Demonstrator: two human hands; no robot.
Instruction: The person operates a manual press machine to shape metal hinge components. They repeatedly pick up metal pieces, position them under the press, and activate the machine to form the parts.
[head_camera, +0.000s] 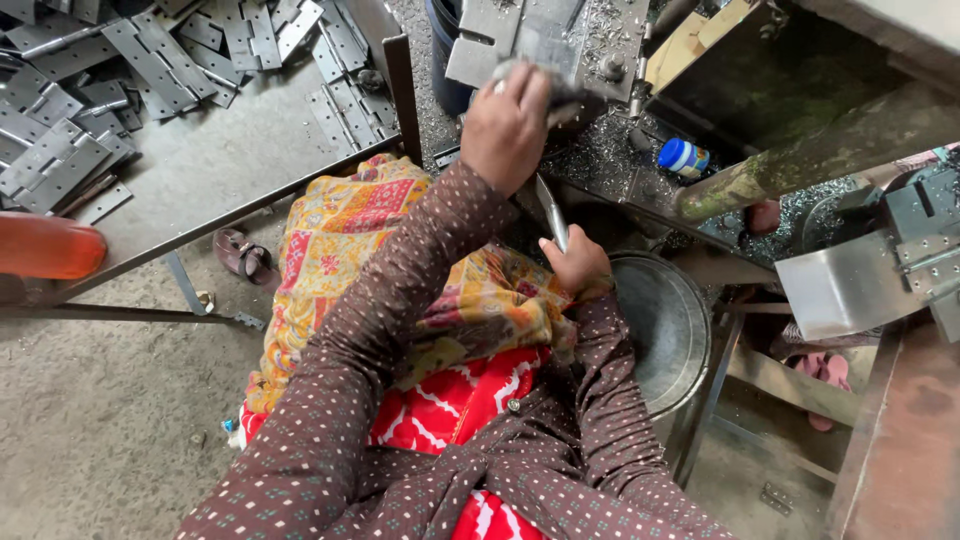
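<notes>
Left hand: my left hand (505, 125) is stretched forward and closed around a grey rag (545, 85), pressing it on the front edge of the metal machine block (545, 35).
Right hand: my right hand (578, 262) is nearer to my body, fingers curled tight round the lower end of a thin metal rod (551, 210) that points up toward the machine.
Rag: soft and light, I judge; it crumples under the palm, so it is best bunched in the whole hand, not pinched.
Rod: stiff, smooth, perhaps a little oily and slippery; I would take it low, with a full fist.
Around machine: many small metal shavings (600, 150) lie there, and a small blue jar with a white lid (684, 157).
Beside right hand: a round metal basin (665, 330), just under and right of it.
Far left: a table (220, 160) with piles of flat grey hinge plates (60, 150).
Lap: patterned yellow and red cloth (400, 280).
</notes>
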